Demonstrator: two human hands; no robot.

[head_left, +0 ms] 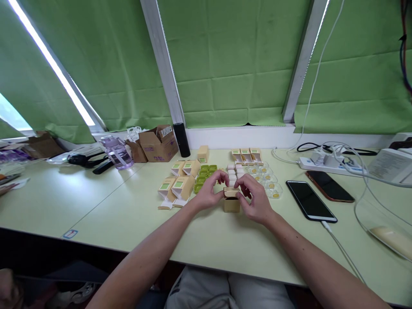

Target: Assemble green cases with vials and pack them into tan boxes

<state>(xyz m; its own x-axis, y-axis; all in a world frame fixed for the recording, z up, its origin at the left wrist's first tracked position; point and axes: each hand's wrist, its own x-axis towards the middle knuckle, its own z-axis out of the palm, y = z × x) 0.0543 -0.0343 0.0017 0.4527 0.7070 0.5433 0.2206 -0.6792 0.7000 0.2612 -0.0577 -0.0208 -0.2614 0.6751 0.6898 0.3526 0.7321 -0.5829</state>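
The small box point(231, 205) stands on the counter point(128, 210) before me, between my left hand point(210, 192) and my right hand point(255, 200). Behind it sit the blocks point(232, 172), with the compartment tray point(202, 173) to their left and the cupped tray point(269, 178) to their right. Open boxes point(183, 186) stand left of the compartment tray; two phones point(310, 201) lie right of the cupped tray, before the power strip point(308, 164).

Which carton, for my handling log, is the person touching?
The tan carton between the left hand and right hand, touched by both; the other cartons stand apart from the hands.
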